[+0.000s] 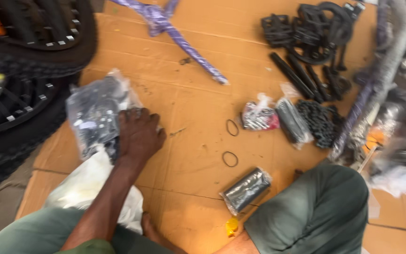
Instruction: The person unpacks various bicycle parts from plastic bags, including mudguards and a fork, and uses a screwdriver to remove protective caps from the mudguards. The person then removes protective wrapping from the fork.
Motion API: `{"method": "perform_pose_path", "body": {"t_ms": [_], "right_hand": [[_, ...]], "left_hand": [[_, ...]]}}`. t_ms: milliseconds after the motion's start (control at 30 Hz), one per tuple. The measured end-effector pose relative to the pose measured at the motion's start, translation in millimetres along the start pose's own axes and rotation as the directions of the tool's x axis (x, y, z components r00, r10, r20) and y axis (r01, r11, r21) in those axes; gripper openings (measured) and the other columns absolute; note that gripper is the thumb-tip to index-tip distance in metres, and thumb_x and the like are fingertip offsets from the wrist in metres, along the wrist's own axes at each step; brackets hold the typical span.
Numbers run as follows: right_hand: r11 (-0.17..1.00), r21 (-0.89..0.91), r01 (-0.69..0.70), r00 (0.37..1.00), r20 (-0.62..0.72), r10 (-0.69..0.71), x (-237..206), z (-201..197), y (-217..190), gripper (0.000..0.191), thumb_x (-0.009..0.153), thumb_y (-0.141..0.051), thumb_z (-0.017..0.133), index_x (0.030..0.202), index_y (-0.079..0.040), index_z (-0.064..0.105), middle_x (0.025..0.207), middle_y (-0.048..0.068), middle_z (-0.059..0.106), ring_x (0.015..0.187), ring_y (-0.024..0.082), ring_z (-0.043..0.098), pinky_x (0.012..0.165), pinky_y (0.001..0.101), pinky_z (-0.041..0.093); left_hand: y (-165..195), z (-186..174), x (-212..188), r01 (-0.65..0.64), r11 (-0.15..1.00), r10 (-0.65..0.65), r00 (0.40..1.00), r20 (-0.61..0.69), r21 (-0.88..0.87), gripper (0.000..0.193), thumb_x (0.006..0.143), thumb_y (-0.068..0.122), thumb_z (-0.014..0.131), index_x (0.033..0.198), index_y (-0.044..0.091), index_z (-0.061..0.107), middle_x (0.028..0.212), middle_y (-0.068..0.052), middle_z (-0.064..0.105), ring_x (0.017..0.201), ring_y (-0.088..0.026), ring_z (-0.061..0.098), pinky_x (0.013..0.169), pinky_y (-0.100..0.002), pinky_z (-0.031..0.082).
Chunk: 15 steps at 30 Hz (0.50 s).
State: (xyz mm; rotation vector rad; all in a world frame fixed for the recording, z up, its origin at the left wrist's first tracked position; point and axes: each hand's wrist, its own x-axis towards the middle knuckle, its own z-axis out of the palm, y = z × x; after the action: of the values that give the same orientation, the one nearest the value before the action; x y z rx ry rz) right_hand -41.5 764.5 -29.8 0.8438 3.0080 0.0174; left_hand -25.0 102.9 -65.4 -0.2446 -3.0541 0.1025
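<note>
Left hand [138,134] palm down, fingers [132,114] curled, arm extended forward

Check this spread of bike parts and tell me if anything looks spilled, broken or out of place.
Nothing looks damaged. Two black rubber bands lie loose on the bare cardboard, apart from the bagged parts. The left hand rests on a clear bag of black parts. The right side of the picture is too blurred to judge.

The left hand [138,134] rests on a parts bag [95,115], wheels [19,70] to its left.
</note>
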Motion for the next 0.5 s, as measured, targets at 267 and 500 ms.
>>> {"method": "perform_pose_path", "body": {"t_ms": [267, 500], "right_hand": [[0.864, 0.501, 0.047, 0.995, -0.101, 0.005, -106.5, -12.3, -28.2, 0.044, 0.09, -0.027, 0.071, 0.115, 0.007, 0.061, 0.102, 0.02, 0.064, 0.086, 0.031, 0.065, 0.073, 0.0398, 0.056], [-0.462, 0.884, 0.077, 0.992, -0.113, -0.05, -172.3, -49.0, -31.7, 0.034, 0.093, -0.019, 0.064, 0.112, 0.008, 0.055, 0.098, 0.017, 0.058, 0.078, 0.026, 0.061, 0.065, 0.0345, 0.055]], "left_hand": [[-5.4, 7.0, 0.3, 0.01, 0.986, -0.03, 0.993, -0.115, -0.169, 0.04, 0.087, 0.048, 0.071, 0.088, 0.009, 0.078, 0.101, -0.013, 0.071, 0.106, -0.035, 0.057, 0.096, -0.056, 0.035], [-4.2, 10.6, 2.6, 0.013, 0.982, -0.033, 0.994, -0.104, -0.189, 0.041, 0.091, 0.047, 0.067, 0.09, 0.007, 0.075, 0.095, -0.013, 0.071, 0.103, -0.036, 0.058, 0.095, -0.056, 0.033]]}}
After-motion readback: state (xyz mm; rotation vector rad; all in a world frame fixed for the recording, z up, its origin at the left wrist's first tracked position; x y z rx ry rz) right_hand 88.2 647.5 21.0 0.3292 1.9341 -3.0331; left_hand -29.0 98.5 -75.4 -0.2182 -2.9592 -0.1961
